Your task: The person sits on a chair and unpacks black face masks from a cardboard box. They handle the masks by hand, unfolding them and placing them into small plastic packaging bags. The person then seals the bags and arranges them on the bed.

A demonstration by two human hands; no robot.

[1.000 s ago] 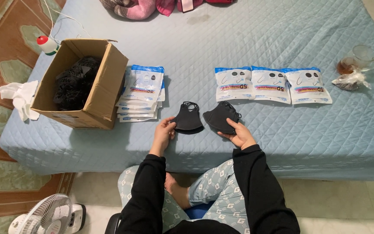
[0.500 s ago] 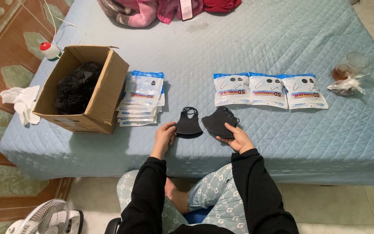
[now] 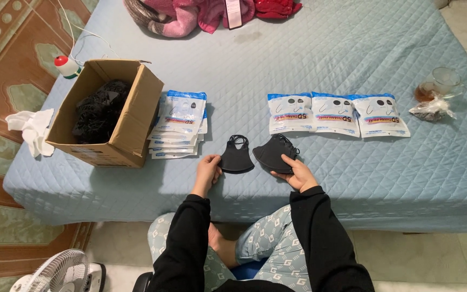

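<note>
Down at the near edge of the quilted blue bed [image 3: 352, 178], two black face masks lay side by side, almost touching. The left hand [image 3: 207, 168] rested its fingertips on the edge of the left mask [image 3: 237, 160], fingers loosely curled rather than pinched shut; the right hand [image 3: 297, 172] lay over the near corner of the right mask [image 3: 274, 153], thumb on top, a light hold and no clamp that I could see. Both masks looked soft and feather-light, thin moulded fabric with a rounded cup shape and thin ear loops bunched at the top; I'd judge them floppy, easy to crease, best taken by the rim or the loops. Behind them sat three flat glossy packets [image 3: 337, 113] in a row, white and blue, slippery-looking plastic. Off to the left, a stack of packets [image 3: 179, 123] leaned beside a brown cardboard box [image 3: 136, 116], stiff-walled, open, with a dark heap of masks inside. Farther right stood a clear glass cup [image 3: 445, 81] beside a crumpled plastic bag [image 3: 431, 110].
</note>
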